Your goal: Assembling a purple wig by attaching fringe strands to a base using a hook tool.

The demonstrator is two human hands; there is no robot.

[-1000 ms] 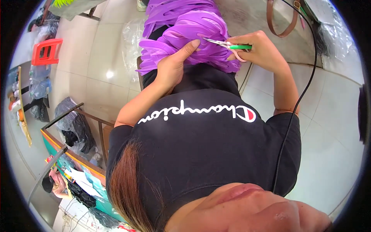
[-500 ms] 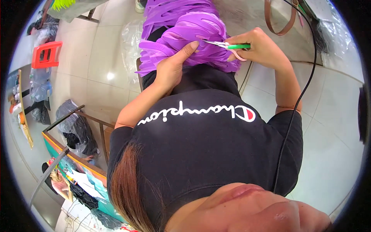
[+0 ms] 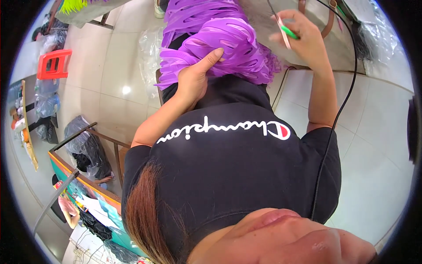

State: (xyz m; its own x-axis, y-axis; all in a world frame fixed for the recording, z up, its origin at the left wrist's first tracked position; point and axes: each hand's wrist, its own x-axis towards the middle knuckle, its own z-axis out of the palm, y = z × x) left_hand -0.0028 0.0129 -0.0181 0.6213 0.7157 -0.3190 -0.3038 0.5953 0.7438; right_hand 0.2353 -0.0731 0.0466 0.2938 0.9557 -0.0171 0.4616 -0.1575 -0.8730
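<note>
A heap of purple strap-like strips with cut-out loops lies across my lap. My left hand is closed on the near edge of it, thumb on top and the other fingers hidden underneath. Up and to the right of the heap, apart from it, my right hand grips small scissors with green and pink handles. Their blades point up and away from me and are blurred, so I cannot tell how far they are spread.
A black cable hangs down my right side. Clear plastic wrap lies on the tiled floor left of the heap. Farther left stand a red stool, a bagged dark bundle and a table, with another person beyond it.
My right hand has lifted the scissors off the purple strips and swung them up and to the right. My left hand keeps its grip in nearly the same place.
</note>
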